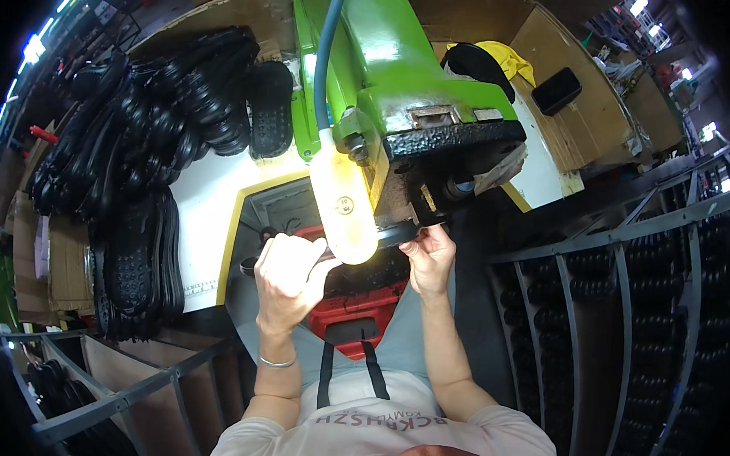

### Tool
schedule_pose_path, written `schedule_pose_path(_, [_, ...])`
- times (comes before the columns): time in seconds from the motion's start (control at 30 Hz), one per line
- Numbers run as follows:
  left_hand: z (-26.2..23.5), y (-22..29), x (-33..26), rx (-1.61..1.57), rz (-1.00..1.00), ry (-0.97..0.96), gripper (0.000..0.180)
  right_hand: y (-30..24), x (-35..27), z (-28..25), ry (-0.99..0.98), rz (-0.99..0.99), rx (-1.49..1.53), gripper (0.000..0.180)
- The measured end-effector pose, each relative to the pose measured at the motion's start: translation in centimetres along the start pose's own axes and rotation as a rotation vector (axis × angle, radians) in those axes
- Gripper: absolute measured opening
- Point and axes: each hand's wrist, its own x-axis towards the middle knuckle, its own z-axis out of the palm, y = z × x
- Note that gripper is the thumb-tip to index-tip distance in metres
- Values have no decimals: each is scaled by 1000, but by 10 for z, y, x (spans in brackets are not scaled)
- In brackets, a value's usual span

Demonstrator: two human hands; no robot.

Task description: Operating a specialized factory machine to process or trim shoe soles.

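Note:
Both my hands hold a flat black rubber shoe sole [397, 232] under the head of a green machine [388, 74]. My left hand [288, 275] grips its left end, brightly lit by a glowing work lamp [346, 204] on a blue-grey flexible arm. My right hand [430, 257] pinches the sole's right end just below the machine's dark underside. Most of the sole is hidden behind the lamp and my fingers.
A big heap of black soles [149, 137] lies on the white table [207, 197] at left. A red crate [362, 305] sits below my hands. Metal racks [623, 280] with more soles stand at right, cardboard walls [568, 57] and a yellow cloth [507, 59] behind.

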Motion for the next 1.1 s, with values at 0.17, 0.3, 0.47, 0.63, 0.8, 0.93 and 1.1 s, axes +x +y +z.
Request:
schedule_pose_path(0.17, [2,-16,-12,-95,-76,8,28,0,0,9,-30,-18,-65,54])
schedule_pose_path(0.3, [13,-26,-24,-140,-136,26,31,-6,-3,14,-50,-56,-192,52])
schedule_pose_path(0.47, [50,-19,-27,-377,-298,46,34,-10,-5,26,-21,-244,-566,51])
schedule_pose_path(0.63, [98,-10,-37,-702,-460,161,45,-7,-8,33,99,-300,-619,54])
schedule_pose_path(0.8, [118,9,-41,-1240,-605,352,56,35,0,-36,-2,-165,-480,57])
schedule_pose_path(0.93, [125,17,-40,-1221,-595,382,58,61,3,-99,200,128,-108,60])
schedule_pose_path(1.1, [126,20,-37,-1240,-612,378,57,30,13,-121,295,-24,-214,57])
